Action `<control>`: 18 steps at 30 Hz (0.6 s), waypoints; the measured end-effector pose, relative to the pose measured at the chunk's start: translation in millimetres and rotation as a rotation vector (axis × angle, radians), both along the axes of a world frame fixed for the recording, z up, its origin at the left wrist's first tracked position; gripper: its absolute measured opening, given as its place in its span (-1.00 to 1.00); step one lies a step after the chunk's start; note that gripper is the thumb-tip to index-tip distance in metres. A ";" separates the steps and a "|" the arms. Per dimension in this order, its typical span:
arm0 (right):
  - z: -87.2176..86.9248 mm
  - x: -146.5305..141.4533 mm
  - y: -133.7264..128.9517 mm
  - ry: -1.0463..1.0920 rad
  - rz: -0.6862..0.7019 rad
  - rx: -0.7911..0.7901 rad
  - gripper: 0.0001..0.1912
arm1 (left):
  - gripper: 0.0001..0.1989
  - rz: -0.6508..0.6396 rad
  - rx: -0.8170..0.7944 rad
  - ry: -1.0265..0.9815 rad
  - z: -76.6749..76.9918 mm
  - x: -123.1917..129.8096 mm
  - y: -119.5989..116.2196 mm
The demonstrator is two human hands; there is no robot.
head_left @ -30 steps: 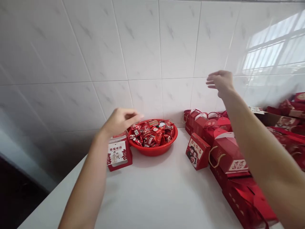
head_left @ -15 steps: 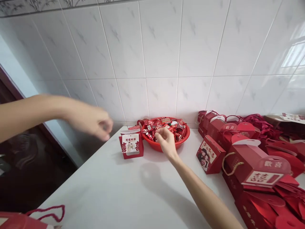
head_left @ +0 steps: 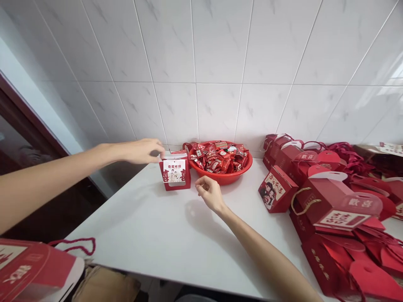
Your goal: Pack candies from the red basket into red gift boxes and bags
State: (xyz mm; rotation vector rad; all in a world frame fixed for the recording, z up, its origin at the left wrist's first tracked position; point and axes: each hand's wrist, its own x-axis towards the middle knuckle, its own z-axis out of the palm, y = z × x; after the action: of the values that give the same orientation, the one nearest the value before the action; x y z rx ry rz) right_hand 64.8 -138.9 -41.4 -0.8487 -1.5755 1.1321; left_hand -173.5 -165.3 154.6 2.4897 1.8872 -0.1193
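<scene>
One carton point(head_left: 40, 268) by the near-left corner of the table point(head_left: 147, 235), cardboard point(head_left: 105, 287) next to it. Left hand point(head_left: 143, 151) over the left edge, fingers half curled, gap at the thumb, no hold on anything visible. Box point(head_left: 174, 174) upright near the far-left corner, printed face toward camera, wide top edge running left-right. Key bit: box lies right of and slightly below the left fingertips, which are at its top-left corner; can't tell if touching. Left looks the nearer hand. Right hand point(head_left: 210, 193) just off the box's right side, loosely curled, thumb near fingertips; can't tell if anything small is inside. Bowl point(head_left: 231, 178) of sweets point(head_left: 217, 161) by the far edge, then slanted box point(head_left: 277, 193), then stacked boxes point(head_left: 340, 205) along the right.
</scene>
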 end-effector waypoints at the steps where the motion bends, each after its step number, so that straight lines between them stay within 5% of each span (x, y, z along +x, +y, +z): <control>1: 1.0 2.4 0.1 -0.011 -0.003 0.005 -0.83 | -0.68 -0.021 -0.042 -0.013 1.9 9.2 19.2; 4: 4.6 10.1 4.0 0.008 -0.031 0.008 -0.82 | -0.71 0.033 -0.268 -0.052 -8.5 24.2 61.6; 8: 9.8 19.3 13.8 0.044 -0.074 0.037 -0.80 | -0.65 0.028 -0.300 -0.166 -26.9 24.5 86.9; 13: 25.5 35.6 23.0 0.085 -0.114 0.105 -0.78 | -0.56 0.018 -0.418 -0.230 -17.7 41.8 93.6; 18: 56.3 67.4 22.9 -0.068 -0.084 0.213 -0.72 | -0.58 -0.219 -0.463 -0.119 -7.9 100.6 83.4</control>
State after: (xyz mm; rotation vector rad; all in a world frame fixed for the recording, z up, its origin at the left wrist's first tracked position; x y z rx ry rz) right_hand 132.1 -116.0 14.9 -0.8097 -1.6659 0.8665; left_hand -72.9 -82.0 146.7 2.3077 1.3478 -0.3569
